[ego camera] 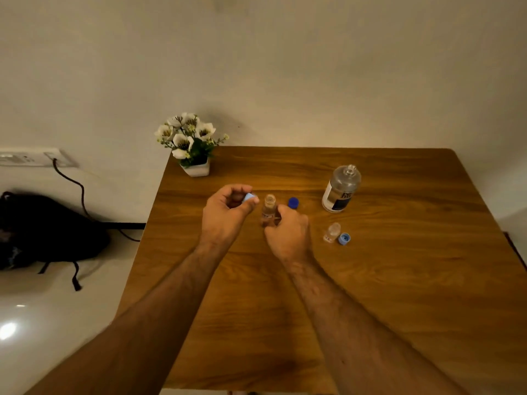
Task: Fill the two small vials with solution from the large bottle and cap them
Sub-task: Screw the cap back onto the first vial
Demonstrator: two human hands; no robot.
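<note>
The right hand pinches the lower body of the open vial standing on the table, light, slick, tippable glass best gripped low, while just left of it the left hand clamps its pale-blue cap.

Two bare forearms, visibly hairy, no sleeves, apparently no rings on left hand or right hand
</note>
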